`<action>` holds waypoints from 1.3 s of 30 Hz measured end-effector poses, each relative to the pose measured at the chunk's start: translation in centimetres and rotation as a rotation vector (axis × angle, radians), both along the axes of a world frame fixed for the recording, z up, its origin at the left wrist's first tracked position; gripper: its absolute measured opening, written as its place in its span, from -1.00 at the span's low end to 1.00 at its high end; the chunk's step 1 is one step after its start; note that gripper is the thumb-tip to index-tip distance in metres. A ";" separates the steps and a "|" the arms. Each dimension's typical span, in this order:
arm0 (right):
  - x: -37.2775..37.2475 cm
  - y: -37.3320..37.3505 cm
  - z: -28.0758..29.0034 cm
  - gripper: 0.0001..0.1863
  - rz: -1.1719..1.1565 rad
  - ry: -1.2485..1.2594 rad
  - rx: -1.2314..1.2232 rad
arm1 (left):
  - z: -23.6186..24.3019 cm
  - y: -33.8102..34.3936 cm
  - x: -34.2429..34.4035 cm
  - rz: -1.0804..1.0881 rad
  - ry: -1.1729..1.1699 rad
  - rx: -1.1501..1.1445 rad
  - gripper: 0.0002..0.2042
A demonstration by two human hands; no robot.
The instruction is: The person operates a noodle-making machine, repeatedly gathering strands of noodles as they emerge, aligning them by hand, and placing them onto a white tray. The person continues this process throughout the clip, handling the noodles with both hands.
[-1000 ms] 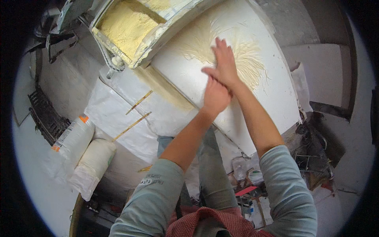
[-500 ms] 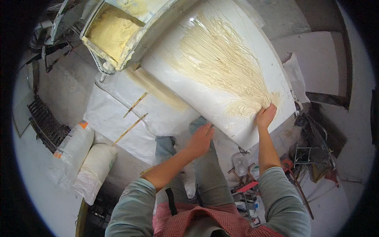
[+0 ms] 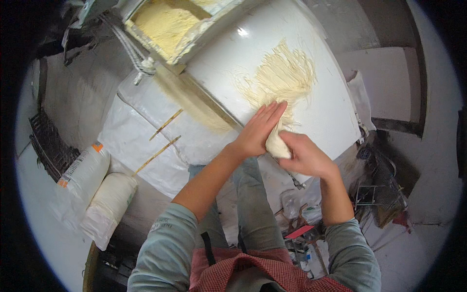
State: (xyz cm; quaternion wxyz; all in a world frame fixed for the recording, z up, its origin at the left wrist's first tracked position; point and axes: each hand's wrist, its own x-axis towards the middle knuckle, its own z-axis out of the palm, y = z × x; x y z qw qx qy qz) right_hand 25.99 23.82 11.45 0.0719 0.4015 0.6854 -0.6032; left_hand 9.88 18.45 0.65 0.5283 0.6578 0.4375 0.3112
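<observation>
Pale, thin dough noodles (image 3: 284,73) lie fanned out on a glossy white table (image 3: 219,61), their near ends drawn together into a thick bunch. My left hand (image 3: 259,129) rests against the left side of that bunch, its fingers stretched out straight and close together. Around the gathered near end, a smooth lump at the table's front edge, my right hand (image 3: 309,155) is closed with the thumb toward the strands. The undersides of both hands are hidden.
A bin of yellow flour-like powder (image 3: 163,29) stands at the upper left. Two yellowish sticks (image 3: 158,155) lie on a white sheet (image 3: 121,131). Full white sacks (image 3: 109,204) sit at the left; tools and scrap (image 3: 372,194) crowd the right floor.
The long spread of noodles has been drawn into a shorter fan with a bunched end. My left hand came up onto it; my right hand moved left and grips the bunch.
</observation>
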 end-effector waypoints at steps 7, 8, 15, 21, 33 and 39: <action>-6.7 -0.7 7.9 -0.61 0.010 0.256 -0.098 | 0.1 -2.6 -4.4 0.114 -0.233 -0.221 -0.66; -7.5 -1.0 8.6 -0.60 -0.018 0.315 -0.083 | 0.1 -3.2 -5.4 0.121 -0.250 -0.268 -0.70; -9.1 -4.6 11.8 -0.58 -0.008 0.429 -0.189 | -1.9 -7.8 -12.7 0.262 -0.140 -0.261 -0.82; -10.1 -10.4 5.5 -0.50 0.036 0.220 -0.276 | -7.5 -8.6 -23.9 0.244 0.426 -0.279 -0.76; -4.1 -18.4 -10.8 -0.46 0.319 -0.238 -0.133 | -11.4 -8.5 -28.6 0.352 1.012 -0.365 -0.46; 3.0 -4.8 -13.9 -0.59 0.084 -0.305 0.183 | -9.9 -6.2 -16.4 0.446 0.667 -0.082 -0.38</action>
